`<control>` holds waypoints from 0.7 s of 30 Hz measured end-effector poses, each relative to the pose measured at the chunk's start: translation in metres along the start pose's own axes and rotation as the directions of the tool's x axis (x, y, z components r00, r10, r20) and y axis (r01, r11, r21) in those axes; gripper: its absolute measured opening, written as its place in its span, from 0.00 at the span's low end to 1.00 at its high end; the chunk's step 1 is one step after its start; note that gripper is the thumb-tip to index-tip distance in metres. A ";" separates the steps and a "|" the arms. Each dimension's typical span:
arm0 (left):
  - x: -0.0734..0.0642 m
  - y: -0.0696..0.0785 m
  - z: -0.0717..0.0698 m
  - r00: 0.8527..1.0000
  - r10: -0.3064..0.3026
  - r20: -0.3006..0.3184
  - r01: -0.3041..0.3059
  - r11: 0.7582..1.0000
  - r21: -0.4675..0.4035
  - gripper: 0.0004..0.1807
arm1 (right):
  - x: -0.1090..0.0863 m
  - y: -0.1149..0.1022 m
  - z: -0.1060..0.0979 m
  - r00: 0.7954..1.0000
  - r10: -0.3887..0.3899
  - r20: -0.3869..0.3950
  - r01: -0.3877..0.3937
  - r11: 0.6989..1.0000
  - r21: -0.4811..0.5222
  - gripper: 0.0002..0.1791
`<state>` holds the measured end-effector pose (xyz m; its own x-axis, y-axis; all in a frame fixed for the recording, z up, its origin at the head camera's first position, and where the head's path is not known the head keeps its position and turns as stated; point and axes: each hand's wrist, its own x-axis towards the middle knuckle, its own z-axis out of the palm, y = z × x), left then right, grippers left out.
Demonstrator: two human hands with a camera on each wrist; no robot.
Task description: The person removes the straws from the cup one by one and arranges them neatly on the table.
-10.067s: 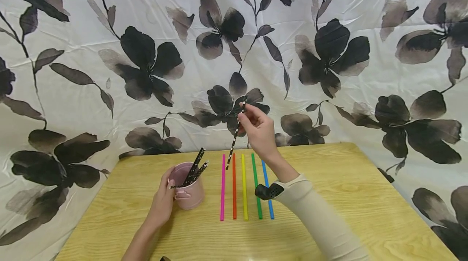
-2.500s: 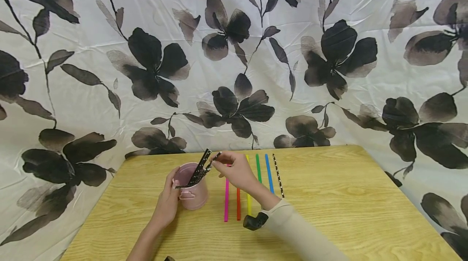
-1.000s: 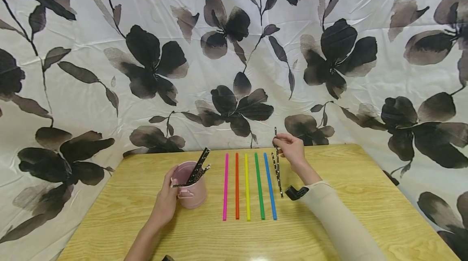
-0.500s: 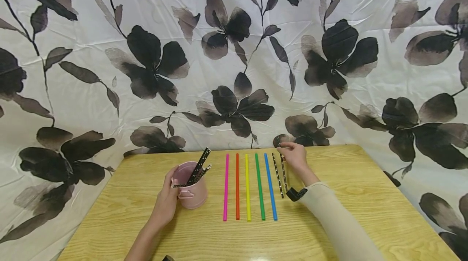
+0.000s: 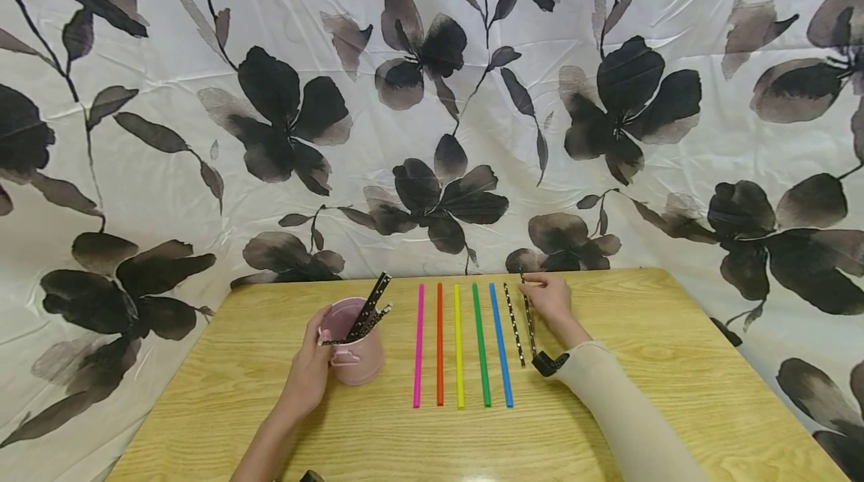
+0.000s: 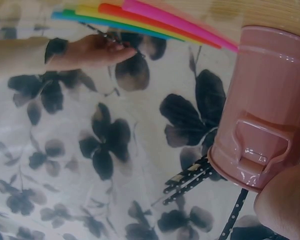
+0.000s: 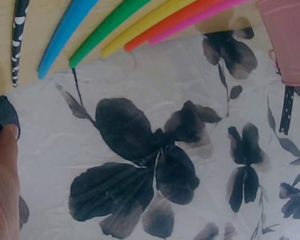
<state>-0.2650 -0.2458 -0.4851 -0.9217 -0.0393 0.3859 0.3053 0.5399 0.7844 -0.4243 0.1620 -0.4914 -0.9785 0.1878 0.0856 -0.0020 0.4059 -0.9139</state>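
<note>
My left hand [image 5: 309, 369] grips the side of a small pink metal pail [image 5: 364, 366], thumb at the rim. Several black straws with white patterns [image 5: 367, 309] lean inside it. At the row's right end, my right hand [image 5: 552, 303] pinches another black patterned straw [image 5: 529, 321] near its far end. That straw lies along the tabletop, its top end overlapping the cloth in the head view. Just left of it lies a black straw with white dots [image 5: 514, 324]. The right wrist view shows the pinching thumb [image 7: 7, 150] at the left edge.
Left to right between pail and dotted straw lie a pink straw [image 5: 418, 347], an orange-red straw [image 5: 440, 347], a yellow straw [image 5: 459, 347], a green straw [image 5: 481, 347] and a blue straw [image 5: 501, 347]. Behind the wooden table [image 5: 607, 422] hangs a floral cloth [image 5: 432, 32].
A dotted straw, held up at first, was laid right of the blue one. My right hand then took another from the pail, carried it right and lowered it beside that. Left hand stays.
</note>
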 end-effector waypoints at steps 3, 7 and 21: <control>0.000 0.000 0.000 1.000 0.004 -0.003 -0.004 1.000 0.003 0.22 | -0.001 0.002 -0.001 1.000 0.004 0.000 -0.004 1.000 -0.010 0.15; 0.001 0.000 0.000 1.000 0.001 -0.003 -0.001 1.000 0.003 0.22 | -0.002 0.004 -0.001 1.000 0.008 0.008 -0.008 0.999 -0.033 0.15; -0.001 0.001 0.001 1.000 0.000 -0.009 0.001 1.000 0.011 0.23 | -0.003 0.013 0.004 0.999 -0.043 -0.030 0.037 0.984 -0.176 0.14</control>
<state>-0.2641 -0.2445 -0.4851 -0.9196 -0.0475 0.3901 0.3021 0.5493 0.7791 -0.4226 0.1631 -0.5054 -0.9709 0.1969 0.1362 -0.0015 0.5639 -0.8258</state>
